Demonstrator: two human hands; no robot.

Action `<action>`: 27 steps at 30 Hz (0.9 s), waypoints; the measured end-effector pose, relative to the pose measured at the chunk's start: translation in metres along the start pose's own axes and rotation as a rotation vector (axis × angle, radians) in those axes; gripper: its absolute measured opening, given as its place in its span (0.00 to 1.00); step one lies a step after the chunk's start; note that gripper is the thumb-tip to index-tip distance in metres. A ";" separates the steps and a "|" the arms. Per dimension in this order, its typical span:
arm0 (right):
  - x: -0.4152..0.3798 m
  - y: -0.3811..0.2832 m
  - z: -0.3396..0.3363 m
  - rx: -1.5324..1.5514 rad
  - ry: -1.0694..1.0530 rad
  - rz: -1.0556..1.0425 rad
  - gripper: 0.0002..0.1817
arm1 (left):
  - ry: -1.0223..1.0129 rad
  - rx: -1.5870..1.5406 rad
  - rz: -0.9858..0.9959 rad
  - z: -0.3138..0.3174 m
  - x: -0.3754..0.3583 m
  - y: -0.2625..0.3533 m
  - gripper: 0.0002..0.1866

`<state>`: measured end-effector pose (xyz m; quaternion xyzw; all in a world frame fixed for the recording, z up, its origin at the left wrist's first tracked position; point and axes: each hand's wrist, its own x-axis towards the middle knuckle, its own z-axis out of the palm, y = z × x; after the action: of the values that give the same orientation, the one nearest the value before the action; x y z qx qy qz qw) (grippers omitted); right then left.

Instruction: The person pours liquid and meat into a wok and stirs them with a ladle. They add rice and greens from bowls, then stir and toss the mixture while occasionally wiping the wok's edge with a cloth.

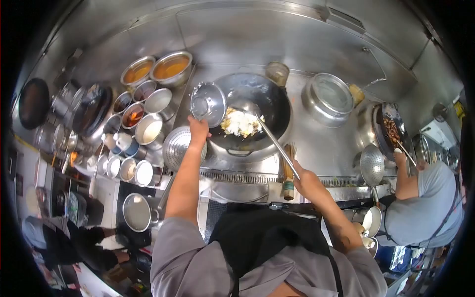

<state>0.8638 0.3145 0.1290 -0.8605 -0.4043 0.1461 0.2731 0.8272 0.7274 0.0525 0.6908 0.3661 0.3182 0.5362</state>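
The left hand [198,127] is closed on a small metal bowl [208,103], held tilted over the left rim of the wok [264,96]. The right hand [306,179] is closed around the end of a long ladle [271,136]; its scoop sits in the rice [240,122] lying in the wok's centre. A bamboo brush [288,171] stands just beside the right hand. Seasoning bowls [148,104] are grouped left of the wok. A co-worker's arm [405,180] reaches toward a second wok [388,129] at the right.
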 end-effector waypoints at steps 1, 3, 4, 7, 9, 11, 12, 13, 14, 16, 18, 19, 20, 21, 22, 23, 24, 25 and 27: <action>0.004 0.008 0.009 -0.151 -0.089 0.060 0.23 | 0.010 -0.114 -0.092 -0.011 -0.008 0.000 0.23; 0.022 0.012 0.014 -0.206 -0.186 0.079 0.23 | -0.057 -0.351 -0.232 -0.035 -0.021 -0.004 0.18; 0.028 0.001 0.002 -0.188 -0.185 0.082 0.23 | -0.026 -0.451 -0.281 -0.050 -0.037 0.006 0.15; 0.026 -0.011 -0.003 -0.173 -0.108 0.022 0.21 | 0.034 -0.647 -0.331 -0.104 -0.091 0.005 0.09; 0.030 0.003 0.009 -0.203 -0.043 -0.010 0.21 | 0.157 -0.702 -0.366 -0.137 -0.131 0.007 0.08; 0.060 0.030 0.027 -0.356 -0.101 -0.029 0.22 | 0.312 -0.783 -0.434 -0.170 -0.172 -0.017 0.07; 0.069 0.038 0.031 -0.430 -0.130 -0.045 0.22 | 0.379 -0.834 -0.445 -0.193 -0.198 -0.036 0.07; 0.071 0.039 0.025 -0.409 -0.112 -0.076 0.24 | 0.454 -0.889 -0.448 -0.215 -0.224 -0.053 0.06; 0.069 0.039 0.015 -0.387 -0.104 -0.108 0.25 | 0.542 -0.899 -0.437 -0.233 -0.256 -0.057 0.06; 0.050 0.019 -0.003 -0.312 -0.131 -0.075 0.26 | 0.720 -0.922 -0.413 -0.270 -0.326 -0.075 0.06; 0.035 0.026 -0.005 -0.267 -0.195 -0.009 0.30 | 0.858 -0.977 -0.377 -0.310 -0.398 -0.119 0.09; 0.030 0.046 -0.001 -0.169 -0.233 0.078 0.30 | 0.922 -1.003 -0.356 -0.324 -0.441 -0.135 0.11; 0.029 0.060 0.008 -0.073 -0.293 0.146 0.30 | 1.012 -0.915 -0.468 -0.329 -0.474 -0.125 0.17; 0.026 0.045 0.001 0.091 -0.314 0.310 0.28 | 1.046 -0.930 -0.413 -0.342 -0.519 -0.165 0.22; 0.020 0.026 -0.014 0.616 -0.387 0.323 0.27 | 1.181 -0.903 -0.476 -0.335 -0.544 -0.148 0.24; 0.015 -0.005 -0.025 0.507 -0.442 0.166 0.26 | 1.347 -1.009 -0.390 -0.330 -0.567 -0.134 0.23; 0.032 0.045 -0.018 0.109 -0.343 -0.172 0.25 | 1.361 -1.113 -0.355 -0.328 -0.592 -0.123 0.19; 0.035 0.064 -0.009 0.092 -0.278 -0.142 0.27 | 1.565 -1.049 -0.338 -0.322 -0.600 -0.100 0.13; 0.067 0.138 0.013 -0.083 -0.159 -0.306 0.30 | 1.714 -1.050 -0.268 -0.334 -0.631 -0.095 0.08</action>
<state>0.9850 0.2990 0.0348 -0.7852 -0.5567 0.1536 0.2235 0.1998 0.3777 0.0051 -0.1400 0.5160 0.7645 0.3602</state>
